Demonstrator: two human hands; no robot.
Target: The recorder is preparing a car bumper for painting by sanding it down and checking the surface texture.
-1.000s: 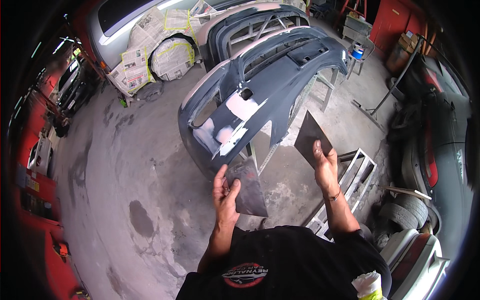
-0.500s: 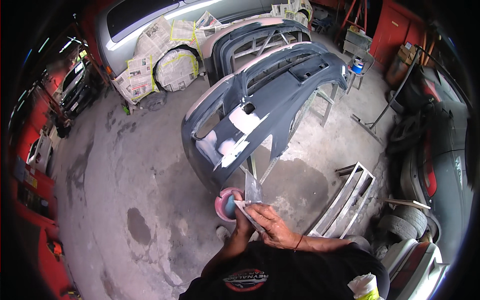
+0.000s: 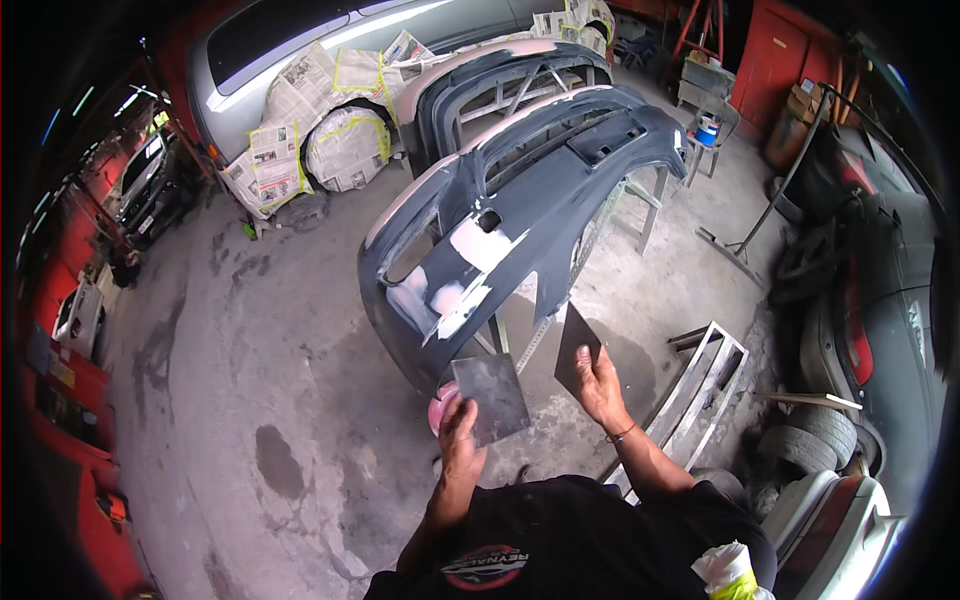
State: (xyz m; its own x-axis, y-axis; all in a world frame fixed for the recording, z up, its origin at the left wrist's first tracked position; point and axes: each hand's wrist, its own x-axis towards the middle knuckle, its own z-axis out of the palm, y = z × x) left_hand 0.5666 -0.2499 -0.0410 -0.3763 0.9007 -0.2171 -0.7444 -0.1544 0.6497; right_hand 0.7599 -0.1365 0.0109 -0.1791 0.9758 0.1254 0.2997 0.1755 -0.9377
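My left hand [image 3: 459,430] is closed on a flat, square grey spreader plate [image 3: 490,395], its broad face turned up. Behind that hand and plate, a pink tub [image 3: 438,405] shows only in part; its contents are hidden. My right hand [image 3: 598,385] grips a thin dark spreader plate [image 3: 575,350], tilted, thumb across its face. The two plates are apart. Just beyond them stands a dark grey car bumper [image 3: 520,230] with white and pale pink filler patches [image 3: 480,243] near its closer end. Neither hand touches the bumper.
Metal stands [image 3: 645,205] support the bumper, and a second bumper [image 3: 425,110] lies behind it. A metal frame [image 3: 690,400] rests on the floor at the right, near stacked tyres [image 3: 810,440]. Newspaper masks a silver vehicle's wheel [image 3: 348,148]. A blue can [image 3: 707,130] sits on a chair.
My hands have moved apart, the right one going right and outward with its plate. The left hand's plate now faces up and covers most of the pink tub.
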